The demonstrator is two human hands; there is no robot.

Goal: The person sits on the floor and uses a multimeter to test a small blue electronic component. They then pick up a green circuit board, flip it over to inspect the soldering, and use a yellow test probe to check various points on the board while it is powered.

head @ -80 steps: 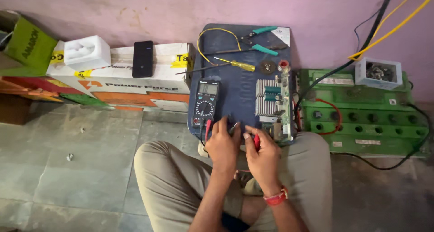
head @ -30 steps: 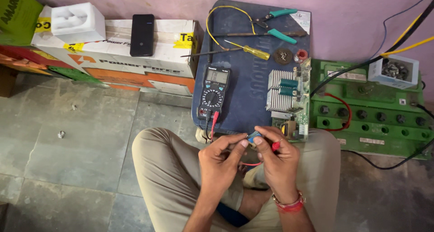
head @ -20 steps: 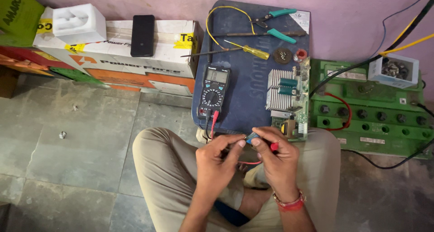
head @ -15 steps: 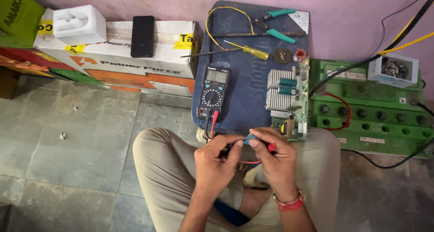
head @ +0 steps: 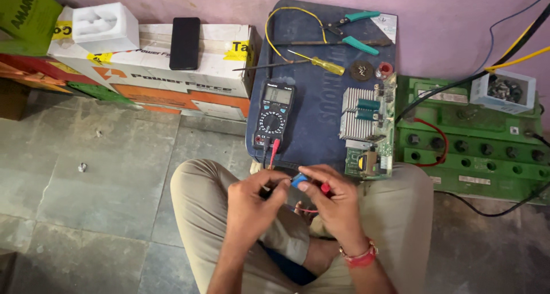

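Grey stone floor [head: 103, 173] fills the lower part of the view, and a pink wall [head: 447, 13] is seen at twelve o'clock. A printed cardboard box [head: 172, 70] is set at ten o'clock, with a black phone [head: 184, 35] and a white foam block [head: 106, 26] laid on it. A green battery [head: 475, 145] is placed at three o'clock, a small grey tray of parts [head: 504, 92] resting on its top. A dark blue battery [head: 326, 93] serves as the bench at twelve o'clock; a circuit board with a finned heat sink [head: 366, 128], a digital multimeter [head: 275, 112], green-handled pliers [head: 355, 30] and a yellow-handled screwdriver [head: 318, 62] are laid on it. Crossed legs in beige trousers [head: 200, 214] are seen at six o'clock. At the centre, just below the multimeter, a small blue component [head: 299, 181] is pinched between the left hand [head: 252, 205] and the right hand [head: 338, 205], both closed around it. A red probe [head: 325, 187] is held in the right hand beside the component.
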